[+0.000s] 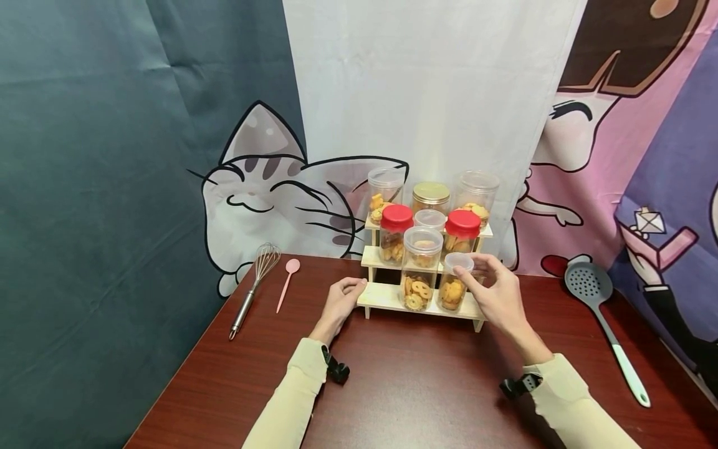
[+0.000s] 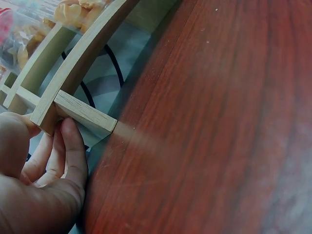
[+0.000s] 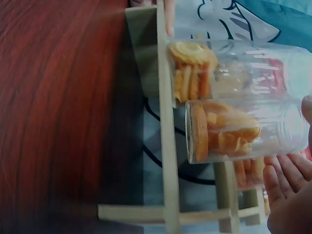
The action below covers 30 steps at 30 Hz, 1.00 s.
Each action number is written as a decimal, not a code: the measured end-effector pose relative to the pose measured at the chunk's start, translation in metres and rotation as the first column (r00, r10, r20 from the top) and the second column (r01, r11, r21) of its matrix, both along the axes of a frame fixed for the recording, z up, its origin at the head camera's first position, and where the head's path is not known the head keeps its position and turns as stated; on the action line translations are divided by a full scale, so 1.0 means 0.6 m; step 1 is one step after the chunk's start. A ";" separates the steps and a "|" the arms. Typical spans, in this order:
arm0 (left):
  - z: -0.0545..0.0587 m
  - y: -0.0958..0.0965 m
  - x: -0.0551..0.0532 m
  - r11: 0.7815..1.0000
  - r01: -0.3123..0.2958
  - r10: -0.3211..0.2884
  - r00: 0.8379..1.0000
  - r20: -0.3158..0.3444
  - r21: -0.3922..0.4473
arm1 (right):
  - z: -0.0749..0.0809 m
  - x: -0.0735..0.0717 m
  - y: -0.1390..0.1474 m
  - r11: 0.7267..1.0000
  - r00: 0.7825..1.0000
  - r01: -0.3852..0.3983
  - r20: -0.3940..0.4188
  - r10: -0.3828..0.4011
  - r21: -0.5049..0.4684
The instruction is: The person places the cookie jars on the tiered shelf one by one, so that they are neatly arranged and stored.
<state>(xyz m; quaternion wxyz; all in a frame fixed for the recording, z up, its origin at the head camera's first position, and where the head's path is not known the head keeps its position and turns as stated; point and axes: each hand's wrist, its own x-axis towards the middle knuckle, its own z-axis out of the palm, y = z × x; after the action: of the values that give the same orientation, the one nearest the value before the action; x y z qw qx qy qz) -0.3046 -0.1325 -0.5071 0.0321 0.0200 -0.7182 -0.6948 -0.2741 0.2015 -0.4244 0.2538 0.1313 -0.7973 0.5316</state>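
Note:
A three-step wooden rack (image 1: 381, 297) holds clear jars of biscuits. My left hand (image 1: 343, 300) grips the left end of its lowest shelf, fingers (image 2: 73, 141) curled beneath the wood. On the right of that shelf, my right hand (image 1: 499, 293) holds a small clear-lidded jar (image 1: 452, 292) near its top, thumb on the near side. In the right wrist view a narrow gap shows between this jar's base (image 3: 195, 131) and the shelf (image 3: 168, 126). Beside it stands a taller clear-lidded jar (image 1: 417, 284). Two red-lidded jars, left (image 1: 392, 246) and right (image 1: 459, 240), stand behind.
A gold-lidded jar (image 1: 430, 198) stands on the top step between two clear-lidded jars. A whisk (image 1: 252, 293) and a pink spoon (image 1: 287, 282) lie left on the brown table (image 1: 415, 386). A grey slotted turner (image 1: 603, 312) lies right. Printed curtains hang behind.

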 end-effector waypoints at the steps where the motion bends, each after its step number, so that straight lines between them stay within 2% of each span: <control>1: 0.000 0.001 0.000 1.000 0.000 0.000 1.000 0.000 -0.001 | -0.003 -0.001 -0.005 1.000 1.000 0.010 0.004 -0.010 -0.002; 5: 0.001 0.001 0.001 1.000 0.006 -0.006 1.000 0.003 -0.011 | -0.019 -0.006 -0.019 0.997 0.997 0.068 0.030 -0.067 -0.029; 9: 0.002 0.001 0.000 1.000 0.009 -0.009 1.000 0.001 -0.012 | -0.023 -0.005 -0.034 0.993 0.995 0.100 0.037 -0.098 -0.066; 15: 0.003 0.002 -0.002 1.000 0.009 -0.009 1.000 0.002 0.001 | -0.025 -0.005 -0.045 0.989 0.991 0.132 0.022 -0.131 -0.068; 20: 0.002 0.003 -0.001 0.999 0.000 0.000 1.000 -0.010 -0.038 | -0.026 -0.002 -0.044 0.990 0.992 0.121 0.031 -0.119 -0.074; 24: 0.001 0.001 0.002 0.996 -0.015 0.015 1.000 -0.006 -0.083 | -0.027 -0.001 -0.042 0.992 0.995 0.083 0.056 -0.078 -0.090; 28: 0.002 0.001 0.004 0.997 -0.037 0.038 0.999 0.018 -0.067 | -0.022 -0.001 -0.032 0.986 0.998 0.034 0.066 -0.023 -0.165; 30: 0.005 -0.002 0.004 0.997 -0.060 0.060 0.998 0.017 -0.045 | -0.016 -0.003 -0.019 0.981 0.998 0.042 0.059 -0.031 -0.189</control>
<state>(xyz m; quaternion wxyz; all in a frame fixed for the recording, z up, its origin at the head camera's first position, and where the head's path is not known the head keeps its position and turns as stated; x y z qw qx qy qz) -0.3020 -0.1335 -0.5040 0.0469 0.0470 -0.7329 -0.6771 -0.2756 0.1900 -0.4339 0.2527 0.0770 -0.7518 0.6041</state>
